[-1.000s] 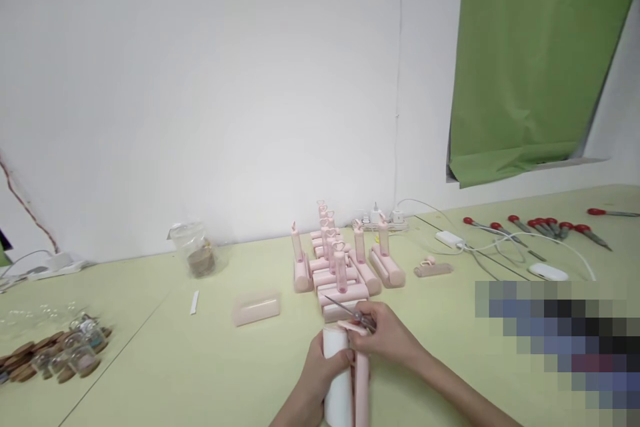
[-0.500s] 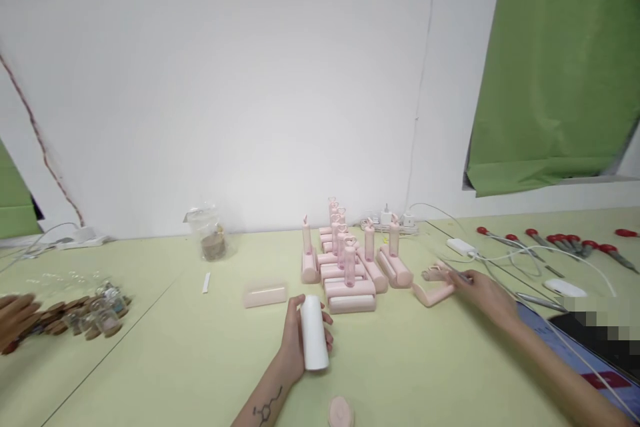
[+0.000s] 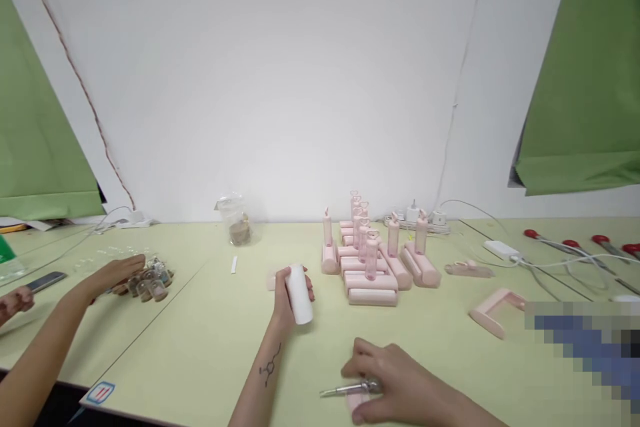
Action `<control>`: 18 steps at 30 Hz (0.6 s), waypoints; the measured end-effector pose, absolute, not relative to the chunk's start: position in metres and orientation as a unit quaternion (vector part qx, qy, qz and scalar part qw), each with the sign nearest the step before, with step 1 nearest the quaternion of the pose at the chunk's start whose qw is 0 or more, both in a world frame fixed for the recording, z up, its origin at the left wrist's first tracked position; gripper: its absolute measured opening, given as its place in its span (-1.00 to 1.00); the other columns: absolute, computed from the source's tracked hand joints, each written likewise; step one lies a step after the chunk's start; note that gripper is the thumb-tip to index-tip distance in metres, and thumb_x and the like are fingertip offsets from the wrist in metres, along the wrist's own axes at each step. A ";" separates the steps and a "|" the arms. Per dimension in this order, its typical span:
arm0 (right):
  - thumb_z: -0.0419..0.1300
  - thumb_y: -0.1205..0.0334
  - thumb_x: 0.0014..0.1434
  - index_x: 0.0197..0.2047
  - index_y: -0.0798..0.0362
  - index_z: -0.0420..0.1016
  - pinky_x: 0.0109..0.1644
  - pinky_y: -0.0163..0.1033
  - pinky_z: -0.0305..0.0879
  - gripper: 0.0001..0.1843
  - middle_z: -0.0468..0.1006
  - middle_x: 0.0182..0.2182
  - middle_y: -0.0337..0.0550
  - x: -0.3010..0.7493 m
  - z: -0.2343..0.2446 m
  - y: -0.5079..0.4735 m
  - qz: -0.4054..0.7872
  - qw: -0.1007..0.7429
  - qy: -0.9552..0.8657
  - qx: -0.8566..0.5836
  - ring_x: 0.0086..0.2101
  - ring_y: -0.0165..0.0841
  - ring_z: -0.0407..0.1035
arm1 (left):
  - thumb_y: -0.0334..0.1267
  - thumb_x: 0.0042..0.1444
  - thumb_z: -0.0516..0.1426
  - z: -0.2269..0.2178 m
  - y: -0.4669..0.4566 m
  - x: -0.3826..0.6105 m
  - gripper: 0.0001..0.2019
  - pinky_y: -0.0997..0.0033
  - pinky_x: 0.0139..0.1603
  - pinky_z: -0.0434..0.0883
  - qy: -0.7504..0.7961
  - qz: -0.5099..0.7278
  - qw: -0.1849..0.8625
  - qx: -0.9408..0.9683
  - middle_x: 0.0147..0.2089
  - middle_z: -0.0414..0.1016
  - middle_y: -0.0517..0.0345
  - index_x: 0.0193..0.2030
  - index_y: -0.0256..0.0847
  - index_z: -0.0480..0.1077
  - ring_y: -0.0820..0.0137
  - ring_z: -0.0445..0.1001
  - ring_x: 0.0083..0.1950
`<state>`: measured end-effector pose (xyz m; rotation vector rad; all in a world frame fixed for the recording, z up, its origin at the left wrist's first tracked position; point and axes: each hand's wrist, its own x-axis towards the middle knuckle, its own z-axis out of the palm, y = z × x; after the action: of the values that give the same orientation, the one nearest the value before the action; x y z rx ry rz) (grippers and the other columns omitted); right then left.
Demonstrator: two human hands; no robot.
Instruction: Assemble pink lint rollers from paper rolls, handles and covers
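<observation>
My left hand (image 3: 283,300) is wrapped round a white roll (image 3: 300,300), a smooth cylinder tilted above the table. Lower right of it, my right hand (image 3: 385,380) grips a silver screwdriver (image 3: 350,388), its thin tip pointing left. A small pale pink round piece (image 3: 358,403) lies under the screwdriver, at my right fingertips; whether they grip it too I cannot tell. Partly hidden behind my left hand is a pale pink translucent cover (image 3: 271,281). To the right lie a pink bent frame (image 3: 493,313) and a thin pink piece (image 3: 469,269).
Several pink roller sets (image 3: 373,287) with upright bottle-shaped parts stand in rows ahead. A plastic bag (image 3: 237,223) stands near the wall. Another person's hand (image 3: 117,275) touches small glass jars (image 3: 150,283) at left. Cables, a white adapter (image 3: 501,251) and red-handled tools (image 3: 575,247) lie right.
My right hand has moved from the pink pieces at the right to the round piece near the front edge. My left hand still holds the white roll. The view has turned left.
</observation>
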<state>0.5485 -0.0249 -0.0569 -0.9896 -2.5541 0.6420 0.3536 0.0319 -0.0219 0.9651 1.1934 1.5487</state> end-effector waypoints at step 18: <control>0.05 0.26 -0.05 -0.46 0.11 0.42 -0.41 -0.35 0.13 -0.85 0.50 -0.47 -0.14 0.429 -0.033 0.101 0.193 0.352 -0.801 -0.444 -0.42 -0.35 0.35 | -0.17 -0.18 0.16 -0.025 0.037 0.310 -0.83 0.56 -0.54 0.08 0.495 0.729 0.269 0.388 -0.63 0.28 0.32 -0.44 -0.15 0.29 0.48 0.22 -0.63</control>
<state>0.4291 0.1014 -0.0326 -1.1482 -2.0728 0.4987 0.3096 0.0375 -0.0254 1.0474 1.3352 1.9657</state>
